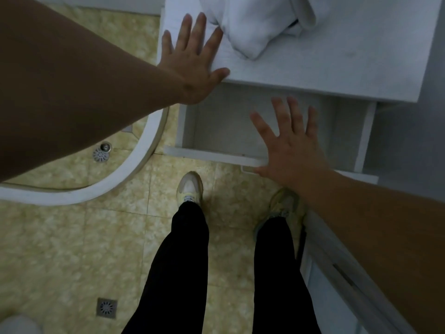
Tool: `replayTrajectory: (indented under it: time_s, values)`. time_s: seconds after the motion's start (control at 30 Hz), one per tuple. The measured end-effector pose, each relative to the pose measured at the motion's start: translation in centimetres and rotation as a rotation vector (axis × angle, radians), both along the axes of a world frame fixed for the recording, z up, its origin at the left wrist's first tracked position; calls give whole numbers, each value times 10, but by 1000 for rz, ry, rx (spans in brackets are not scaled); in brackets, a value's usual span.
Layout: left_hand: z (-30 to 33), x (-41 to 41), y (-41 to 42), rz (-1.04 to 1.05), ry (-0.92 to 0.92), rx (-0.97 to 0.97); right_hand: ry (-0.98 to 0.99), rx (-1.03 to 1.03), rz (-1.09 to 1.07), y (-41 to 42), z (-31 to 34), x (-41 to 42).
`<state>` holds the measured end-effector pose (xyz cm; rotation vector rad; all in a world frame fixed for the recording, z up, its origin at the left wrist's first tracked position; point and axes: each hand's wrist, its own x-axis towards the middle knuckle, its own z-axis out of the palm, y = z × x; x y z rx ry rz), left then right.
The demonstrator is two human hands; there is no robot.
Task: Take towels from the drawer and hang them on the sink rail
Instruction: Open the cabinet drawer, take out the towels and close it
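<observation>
From the head view, the left hand (192, 59), fingers spread flat and gripping nothing, presses on the white cabinet top (337, 68) at 11 o'clock. A white towel (250, 27) lies bunched there at 12. The right hand (289, 150), also splayed and holding nothing, rests against the open drawer (216, 155) front at centre.

1. The left hand (192, 61) lies flat, fingers straight and spread, thumb stretched out to the side.
2. The right hand (289, 150) is flat too, palm down, fingers fanned wide (nothing held in either).
3. Both forearms are bare and reach forward.
4. Black-trousered legs stand below, feet in pale trainers.
</observation>
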<state>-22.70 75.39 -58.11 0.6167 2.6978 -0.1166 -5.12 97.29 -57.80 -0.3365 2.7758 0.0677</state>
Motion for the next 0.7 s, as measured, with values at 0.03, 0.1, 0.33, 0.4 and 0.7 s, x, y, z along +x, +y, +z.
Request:
replayTrajectory:
  time_s: [0.03,0.1,0.33,0.4,0.7]
  values:
    - [-1,0,0,-2,0,1,25,-2,-20,1,-2,-3]
    - [-2,0,0,-1,-8,8,38,1,-47,3,-2,-12]
    - [-2,-7,1,4,-53,-10,53,29,-112,16,2,-54]
    - [0,-7,2,6,-69,-16,75,59,-127,19,2,-65]
    - [9,-16,4,16,-222,-31,168,81,-246,34,19,-105]
